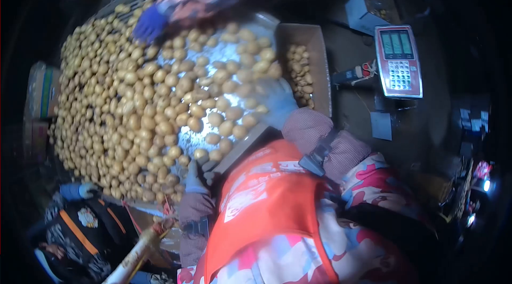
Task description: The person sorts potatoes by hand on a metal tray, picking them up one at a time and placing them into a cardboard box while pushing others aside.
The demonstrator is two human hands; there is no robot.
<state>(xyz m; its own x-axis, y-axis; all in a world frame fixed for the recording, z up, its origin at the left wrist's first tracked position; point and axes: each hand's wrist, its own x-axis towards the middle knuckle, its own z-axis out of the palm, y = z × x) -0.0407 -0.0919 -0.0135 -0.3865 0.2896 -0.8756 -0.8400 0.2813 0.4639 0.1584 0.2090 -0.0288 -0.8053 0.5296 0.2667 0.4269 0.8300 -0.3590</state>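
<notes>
Many round, yellow-brown potatoes (144, 97) cover a wide table with a shiny light surface (192, 137). My right hand (278, 102), in a pale blue glove and smeared by motion, is at the table's right edge, beside potatoes and a cardboard box (326, 71). That box holds smaller potatoes (300, 73). My left hand (195, 178), in a grey-blue glove, rests at the near edge of the table against a few potatoes; its fingers point up and look apart, holding nothing.
A co-worker's purple-gloved hand (151, 24) reaches over the far side. Another person (88, 225) is at the lower left, near a pale pole (133, 257). On the right stand a red scale display (399, 60) and a white box (361, 11).
</notes>
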